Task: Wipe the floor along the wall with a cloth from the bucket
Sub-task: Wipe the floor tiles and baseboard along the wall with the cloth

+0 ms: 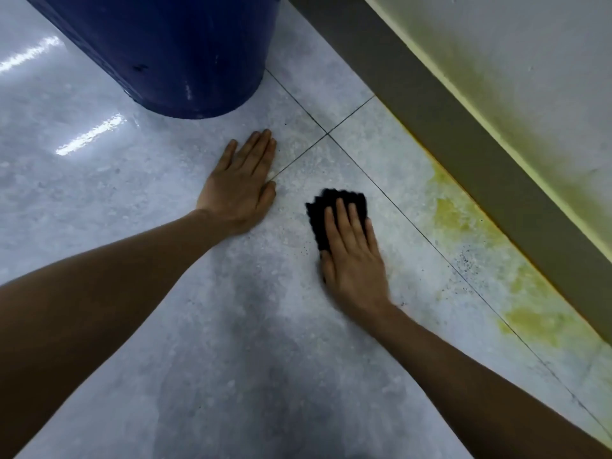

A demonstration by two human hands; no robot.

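Note:
A small black cloth (pixel 326 207) lies flat on the grey speckled floor tiles (pixel 231 342). My right hand (pixel 352 260) presses down on it with straight fingers; the cloth sticks out past the fingertips and to the left. My left hand (pixel 243 187) rests flat on the floor, fingers straight, just left of the cloth and in front of the dark blue bucket (pixel 178 51). The wall (pixel 496 61) with its grey skirting (pixel 463 150) runs diagonally on the right.
Yellowish stains (pixel 463 220) and dark specks (pixel 465 258) mark the tile strip beside the skirting. Dark grout lines cross near the left hand's fingertips. The floor at the left is glossy with light reflections.

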